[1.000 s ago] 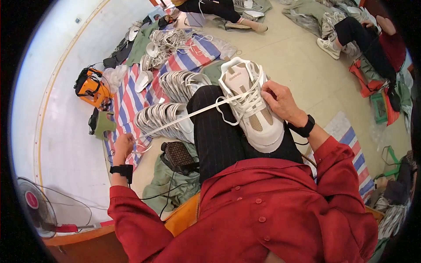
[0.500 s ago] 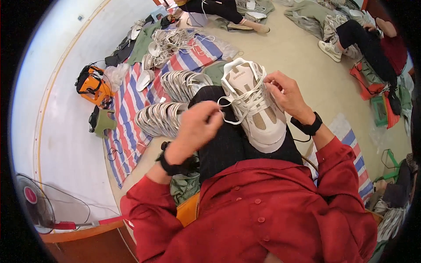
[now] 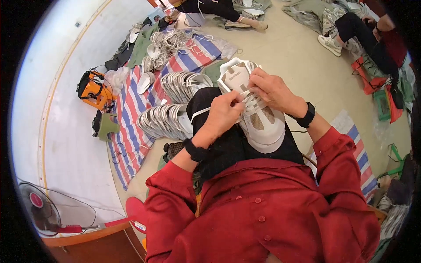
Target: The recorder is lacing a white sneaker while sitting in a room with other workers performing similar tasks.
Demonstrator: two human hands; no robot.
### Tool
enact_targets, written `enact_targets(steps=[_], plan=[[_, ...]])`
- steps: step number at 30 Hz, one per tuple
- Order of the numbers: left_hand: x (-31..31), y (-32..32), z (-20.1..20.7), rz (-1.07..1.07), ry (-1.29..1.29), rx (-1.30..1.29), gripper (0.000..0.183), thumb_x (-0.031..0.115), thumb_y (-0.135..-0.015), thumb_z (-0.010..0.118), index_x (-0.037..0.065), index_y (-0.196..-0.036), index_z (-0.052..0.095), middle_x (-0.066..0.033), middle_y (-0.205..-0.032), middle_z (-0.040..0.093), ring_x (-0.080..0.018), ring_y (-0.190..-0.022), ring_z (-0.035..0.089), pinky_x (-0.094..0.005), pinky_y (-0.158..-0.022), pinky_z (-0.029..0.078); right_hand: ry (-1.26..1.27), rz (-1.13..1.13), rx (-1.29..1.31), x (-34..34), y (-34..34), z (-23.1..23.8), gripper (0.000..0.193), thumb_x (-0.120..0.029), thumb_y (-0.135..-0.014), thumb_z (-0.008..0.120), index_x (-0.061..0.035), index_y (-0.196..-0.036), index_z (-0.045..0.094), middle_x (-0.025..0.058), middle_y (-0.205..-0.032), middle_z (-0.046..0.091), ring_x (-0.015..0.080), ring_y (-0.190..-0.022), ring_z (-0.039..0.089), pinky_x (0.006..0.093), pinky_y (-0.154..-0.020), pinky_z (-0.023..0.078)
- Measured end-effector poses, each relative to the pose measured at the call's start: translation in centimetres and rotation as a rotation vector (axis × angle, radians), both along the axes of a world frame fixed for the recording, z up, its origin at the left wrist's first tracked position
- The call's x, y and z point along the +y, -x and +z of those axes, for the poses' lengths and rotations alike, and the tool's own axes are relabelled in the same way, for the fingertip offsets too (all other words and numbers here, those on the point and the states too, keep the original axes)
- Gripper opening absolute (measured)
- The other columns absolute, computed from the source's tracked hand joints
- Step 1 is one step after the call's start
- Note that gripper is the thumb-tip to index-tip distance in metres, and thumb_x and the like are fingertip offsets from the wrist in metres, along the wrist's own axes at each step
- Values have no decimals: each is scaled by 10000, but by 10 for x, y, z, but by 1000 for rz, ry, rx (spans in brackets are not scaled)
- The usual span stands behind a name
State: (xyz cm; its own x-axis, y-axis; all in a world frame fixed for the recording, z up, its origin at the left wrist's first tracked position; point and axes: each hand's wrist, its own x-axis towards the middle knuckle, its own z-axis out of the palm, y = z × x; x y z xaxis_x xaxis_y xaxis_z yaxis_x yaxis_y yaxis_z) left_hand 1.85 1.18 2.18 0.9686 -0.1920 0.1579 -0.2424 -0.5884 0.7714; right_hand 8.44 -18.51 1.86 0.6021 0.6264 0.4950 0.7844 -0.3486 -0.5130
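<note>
A white and beige lace-up shoe upper rests on my lap in dark trousers, its toe toward me and its tongue pointing away. My left hand is closed in a pinch at the left side of the lacing, with a white shoelace trailing out to its left. Over the upper eyelets on the right side, my right hand is closed, thumb and fingers pinching the lace. The fingertips partly cover the lace between the hands.
Left of my knees stand rows of nested shoe uppers on a striped sheet. Beyond them lies a heap of laced uppers. An orange bag and a fan are at left. Other people sit at the back and right.
My left hand has moved right and up to the lacing, and my right hand has shifted left over the eyelets. The loose lace loop between them is no longer seen.
</note>
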Motion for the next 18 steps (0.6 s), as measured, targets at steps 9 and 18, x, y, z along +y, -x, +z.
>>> enact_targets(steps=[9, 18], plan=[[28, 3, 3, -104, -44, 204, 143, 141, -830, 627, 4, -791, 608, -6, -694, 584, -88, -676, 517, -251, -637, 428, -282, -5, 492, -17, -10, -6, 43, -30, -846, 574, -34, -880, 547, -16, -698, 506, 73, -640, 462, 243, -569, 394], [32, 29, -4, -129, -148, -109, 112, 117, -817, 652, 38, -839, 576, -53, -930, 566, -203, -875, 521, -302, -711, 441, -820, -242, 748, -155, -54, 13, 150, -145, -867, 620, -73, -991, 574, -56, -632, 437, 38, -497, 386, 188, -513, 373]])
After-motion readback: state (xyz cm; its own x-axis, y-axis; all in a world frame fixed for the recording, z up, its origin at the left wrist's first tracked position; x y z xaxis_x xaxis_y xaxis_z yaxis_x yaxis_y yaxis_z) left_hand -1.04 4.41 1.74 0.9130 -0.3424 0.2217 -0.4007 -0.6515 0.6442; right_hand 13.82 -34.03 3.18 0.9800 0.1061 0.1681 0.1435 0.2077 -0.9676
